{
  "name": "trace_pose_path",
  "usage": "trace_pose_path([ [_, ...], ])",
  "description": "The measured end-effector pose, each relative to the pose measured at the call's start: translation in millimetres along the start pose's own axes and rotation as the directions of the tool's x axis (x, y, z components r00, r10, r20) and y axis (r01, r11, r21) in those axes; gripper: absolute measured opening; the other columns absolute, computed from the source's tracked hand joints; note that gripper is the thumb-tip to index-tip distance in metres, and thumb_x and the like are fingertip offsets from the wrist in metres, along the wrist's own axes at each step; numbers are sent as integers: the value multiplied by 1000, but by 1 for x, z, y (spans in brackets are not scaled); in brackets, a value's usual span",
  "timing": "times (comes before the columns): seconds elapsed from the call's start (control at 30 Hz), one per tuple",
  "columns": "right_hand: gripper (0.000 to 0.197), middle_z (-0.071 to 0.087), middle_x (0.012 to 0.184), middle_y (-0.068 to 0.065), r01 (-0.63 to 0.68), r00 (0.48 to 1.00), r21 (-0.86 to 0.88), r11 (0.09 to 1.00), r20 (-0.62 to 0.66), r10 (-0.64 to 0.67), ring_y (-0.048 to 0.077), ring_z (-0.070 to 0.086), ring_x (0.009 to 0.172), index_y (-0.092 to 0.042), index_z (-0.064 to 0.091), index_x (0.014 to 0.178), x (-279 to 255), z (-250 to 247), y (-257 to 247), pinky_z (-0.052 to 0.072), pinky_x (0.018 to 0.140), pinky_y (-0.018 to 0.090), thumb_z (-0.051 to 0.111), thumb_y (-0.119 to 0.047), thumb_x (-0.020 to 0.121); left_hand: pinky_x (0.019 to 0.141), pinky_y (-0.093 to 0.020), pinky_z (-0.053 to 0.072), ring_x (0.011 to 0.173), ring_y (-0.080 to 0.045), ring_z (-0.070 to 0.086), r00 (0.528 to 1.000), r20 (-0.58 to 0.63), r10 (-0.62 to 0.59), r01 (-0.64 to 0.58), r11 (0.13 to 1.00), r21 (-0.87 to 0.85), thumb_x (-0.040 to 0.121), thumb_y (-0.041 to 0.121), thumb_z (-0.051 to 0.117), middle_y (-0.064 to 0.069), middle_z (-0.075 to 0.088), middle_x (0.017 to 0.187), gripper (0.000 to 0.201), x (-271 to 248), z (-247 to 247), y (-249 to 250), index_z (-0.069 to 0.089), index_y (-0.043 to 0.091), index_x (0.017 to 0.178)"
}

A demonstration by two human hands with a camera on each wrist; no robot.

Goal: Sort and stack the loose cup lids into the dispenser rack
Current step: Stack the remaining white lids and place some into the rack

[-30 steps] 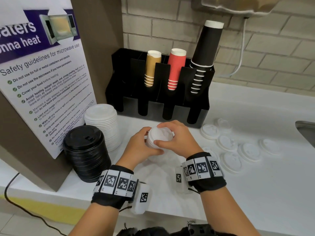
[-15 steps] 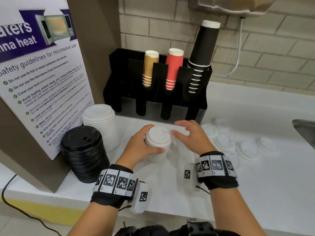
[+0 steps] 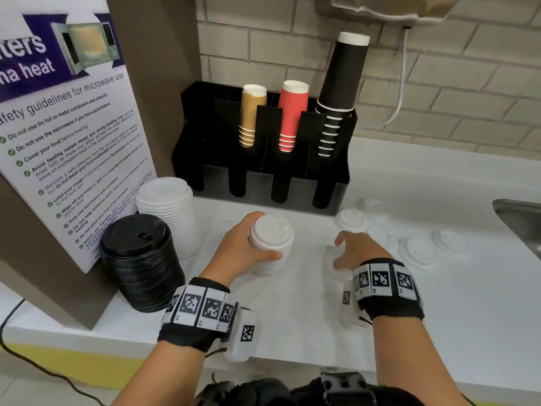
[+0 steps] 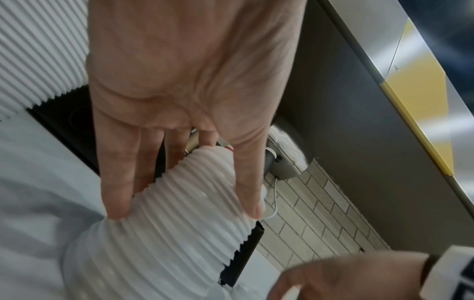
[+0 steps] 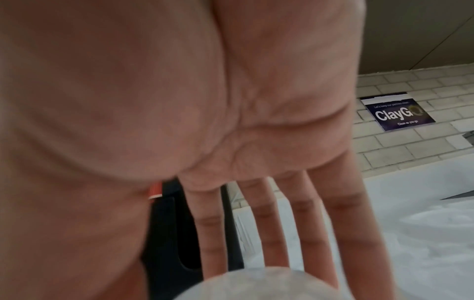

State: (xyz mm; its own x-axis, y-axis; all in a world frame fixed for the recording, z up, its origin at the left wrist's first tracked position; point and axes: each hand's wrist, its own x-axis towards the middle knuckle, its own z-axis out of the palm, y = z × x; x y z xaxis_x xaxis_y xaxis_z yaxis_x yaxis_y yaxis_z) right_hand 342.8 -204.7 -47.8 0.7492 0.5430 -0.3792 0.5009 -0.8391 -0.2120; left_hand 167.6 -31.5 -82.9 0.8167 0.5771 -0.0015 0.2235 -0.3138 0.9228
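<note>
Left hand (image 3: pixel 240 247) grasps one white lid stack (image 3: pixel 270 244); right hand (image 3: pixel 355 249) released above six loose lids (image 3: pixel 417 253).

- Your right hand (image 3: pixel 355 250) has left the lid stack (image 3: pixel 271 244) and moved right, now spread over a lid (image 3: pixel 332 253) on the counter.
- Your left hand (image 3: pixel 238 250) now holds the stack alone.

Black wristbands (image 3: pixel 194 332) with square-coded white tags on both bare forearms
</note>
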Motion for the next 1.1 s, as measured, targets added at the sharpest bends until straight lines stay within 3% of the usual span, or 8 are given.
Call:
trace_pose_path([
  [0.1, 53, 52, 118, 5, 148, 981, 177, 973, -149, -122, 18, 51, 95, -21, 50, 125, -8, -11, -2, 39, 79, 25, 73, -29, 78, 92, -26, 42, 110, -13, 50, 1000, 10, 0, 0, 1000, 10, 67, 23, 88, 20, 52, 114, 76, 0, 3, 1, 46, 34, 129],
  [0.2, 43, 57, 104, -7, 414, 897, 424, 805, -340, -282, 10, 56, 88, -27, 56, 115, -18, -19, -14, 42, 69, 11, 75, -25, 76, 94, -25, 42, 110, -11, 50, 1000, 18, 1, -2, 1000, 19, 66, 23, 89, 16, 53, 118, 80, 0, 9, 4, 46, 30, 134],
  [0.3, 39, 61, 100, -14, 518, 849, 497, 696, -397, -349, 0, 59, 90, -32, 58, 109, -26, -13, -31, 43, 65, 4, 76, -25, 75, 81, -16, 45, 100, 1, 53, 1000, 19, 12, -12, 1000, 2, 63, 24, 90, 23, 56, 111, 76, -1, 16, 7, 48, 38, 125],
  [0.53, 47, 62, 111, -5, 542, 826, 394, 742, -415, -382, 11, 58, 100, -25, 61, 115, -28, 0, -43, 48, 78, 19, 80, -33, 72, 80, -24, 52, 92, 3, 59, 1000, 4, 23, -23, 1000, -7, 57, 26, 92, 23, 62, 99, 66, 1, 26, 14, 49, 50, 102],
  [0.67, 51, 60, 117, -1, 536, 823, 301, 789, -394, -410, 16, 54, 108, -23, 62, 118, -29, -2, -51, 48, 91, 31, 80, -33, 72, 83, -32, 55, 94, -3, 59, 1000, -4, 0, 0, 1000, -17, 55, 24, 93, 20, 60, 102, 71, 2, 31, 17, 51, 40, 110],
  [0.87, 53, 60, 119, 2, 529, 821, 231, 816, -384, -423, 18, 52, 111, -20, 62, 122, -28, -5, -55, 45, 93, 29, 79, -32, 73, 88, -37, 54, 98, -11, 60, 1000, 3, -12, 12, 1000, -17, 56, 23, 93, 16, 59, 107, 75, 5, 34, 20, 51, 32, 117],
  [1.0, 54, 59, 119, 1, 526, 825, 242, 815, -376, -421, 17, 52, 109, -22, 62, 121, -28, -3, -55, 45, 89, 28, 79, -35, 72, 84, -28, 51, 103, -11, 56, 1000, 27, -7, 8, 999, -41, 58, 28, 93, 12, 55, 114, 89, 4, 34, 20, 43, 35, 132],
  [1.1, 51, 55, 120, -2, 518, 844, 366, 773, -368, -392, 12, 51, 107, -28, 60, 120, -26, -4, -41, 42, 83, 19, 79, -40, 74, 82, -24, 51, 103, -5, 56, 999, 27, 24, -22, 998, -62, 59, 29, 92, 19, 57, 111, 77, 4, 33, 20, 49, 41, 123],
])
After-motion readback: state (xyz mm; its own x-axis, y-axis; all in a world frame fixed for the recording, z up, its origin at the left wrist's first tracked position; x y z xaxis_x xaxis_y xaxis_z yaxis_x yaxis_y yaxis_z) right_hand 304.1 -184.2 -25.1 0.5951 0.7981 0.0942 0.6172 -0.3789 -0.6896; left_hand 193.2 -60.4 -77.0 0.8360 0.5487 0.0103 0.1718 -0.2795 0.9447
